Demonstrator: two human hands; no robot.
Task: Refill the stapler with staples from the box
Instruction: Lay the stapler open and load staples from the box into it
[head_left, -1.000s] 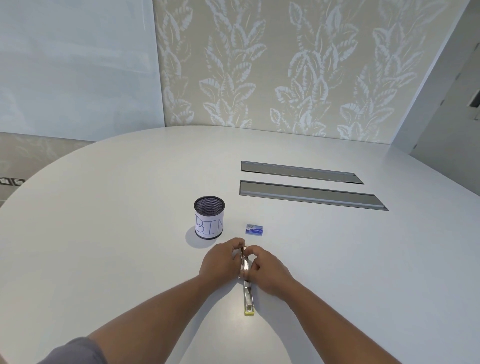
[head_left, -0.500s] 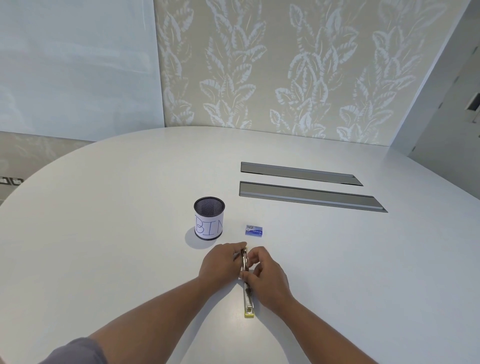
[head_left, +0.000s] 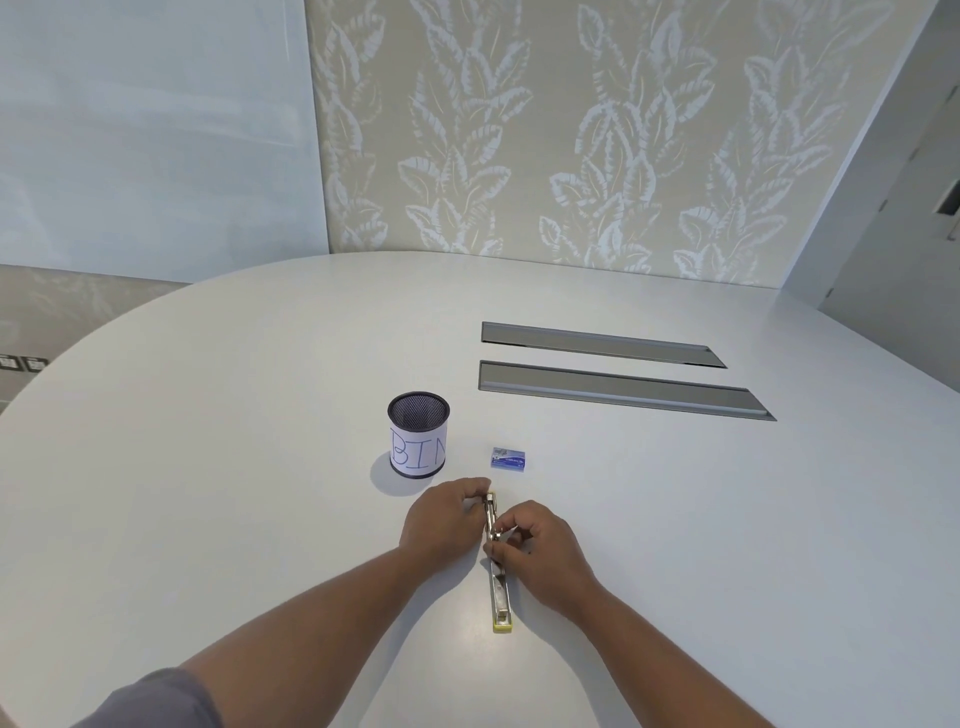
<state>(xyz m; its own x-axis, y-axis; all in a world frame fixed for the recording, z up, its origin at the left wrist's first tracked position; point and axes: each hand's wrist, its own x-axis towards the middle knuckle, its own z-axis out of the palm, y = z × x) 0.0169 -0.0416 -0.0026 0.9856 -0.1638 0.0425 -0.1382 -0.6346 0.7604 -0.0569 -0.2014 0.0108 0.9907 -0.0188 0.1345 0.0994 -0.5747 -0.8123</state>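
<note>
The stapler (head_left: 498, 577) lay opened out flat and long on the white desk (head_left: 208, 467), its yellow-tipped end nearest the person and its far end between both hands. The left hand (head_left: 441, 525) was closed on the far end, fingertips pinched at the metal head, holding it steady against the desk. Over the last second the right hand (head_left: 540, 556) had slid back along the stapler toward the person: earlier it sat level with the left hand at the far end, and now its fingers were curled together around the middle of the metal channel, thumb and forefinger nipping something small there. Whether that was a leftover strip, the spring pusher or only the rail itself could not be told at this size. The shift read as working the magazine, either drawing the pusher back or clearing the track, so the stapler was probably being readied rather than loaded. The staple box (head_left: 510, 459) sat closed-looking and untouched just beyond the hands, to the right of the mesh cup labelled BIN (head_left: 418, 436), which stood near the left hand but apart from it. No staples were visible outside the box, so the refill proper seemed not to have begun; the next step would likely call for one hand to let go and fetch the box while the other kept the channel open.
</note>
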